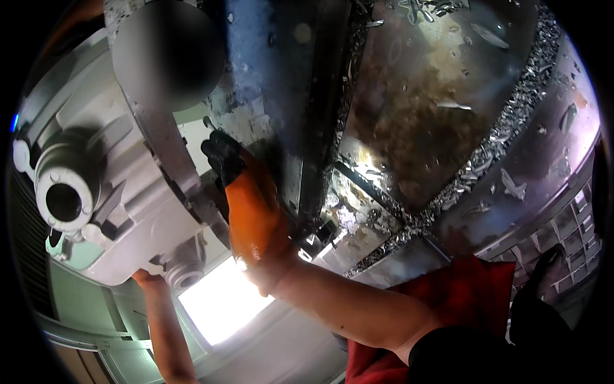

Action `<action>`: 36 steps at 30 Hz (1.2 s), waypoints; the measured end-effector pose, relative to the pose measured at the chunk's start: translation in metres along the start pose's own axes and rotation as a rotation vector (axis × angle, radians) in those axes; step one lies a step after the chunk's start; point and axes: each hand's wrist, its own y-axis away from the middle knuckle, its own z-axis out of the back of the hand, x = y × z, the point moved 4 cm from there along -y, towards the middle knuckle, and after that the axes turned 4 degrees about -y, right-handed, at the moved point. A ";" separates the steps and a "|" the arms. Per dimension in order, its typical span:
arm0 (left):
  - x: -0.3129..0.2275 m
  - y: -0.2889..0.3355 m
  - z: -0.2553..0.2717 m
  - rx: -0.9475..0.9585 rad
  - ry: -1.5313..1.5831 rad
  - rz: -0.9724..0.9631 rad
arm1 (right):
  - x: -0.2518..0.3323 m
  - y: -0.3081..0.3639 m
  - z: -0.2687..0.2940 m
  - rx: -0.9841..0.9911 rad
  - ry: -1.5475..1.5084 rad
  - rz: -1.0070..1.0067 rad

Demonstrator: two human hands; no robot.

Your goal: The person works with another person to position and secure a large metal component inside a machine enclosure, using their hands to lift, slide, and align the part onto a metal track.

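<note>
glove (256, 208): orange, black fingers (224, 153) | casting (125, 192): pale grey | cloth (476, 288): red

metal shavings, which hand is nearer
Right. The gloved right hand is left of the metal shavings; the left hand is farther left, at the lower edge of the grey casting.

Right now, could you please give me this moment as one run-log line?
left hand: at lower edge of grey casting, mostly hidden | right hand: orange glove, dark fingers, grip unclear | surroundings: metal shavings on panels
</note>
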 end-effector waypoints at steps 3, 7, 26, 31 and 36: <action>0.010 0.010 0.004 0.019 0.057 0.030 | 0.023 -0.004 0.001 -0.009 0.317 0.163; 0.005 0.015 -0.013 -0.007 0.041 -0.059 | 0.015 -0.048 -0.021 0.167 0.325 -0.086; 0.032 0.026 -0.031 -0.078 0.017 -0.304 | -0.044 -0.057 -0.053 0.882 -0.358 -0.584; 0.003 0.044 -0.047 -0.082 0.141 -0.249 | -0.052 -0.076 -0.048 1.018 -0.182 -0.300; -0.008 0.045 -0.051 -0.158 -0.047 -0.217 | -0.051 -0.087 -0.057 1.101 -0.032 -0.113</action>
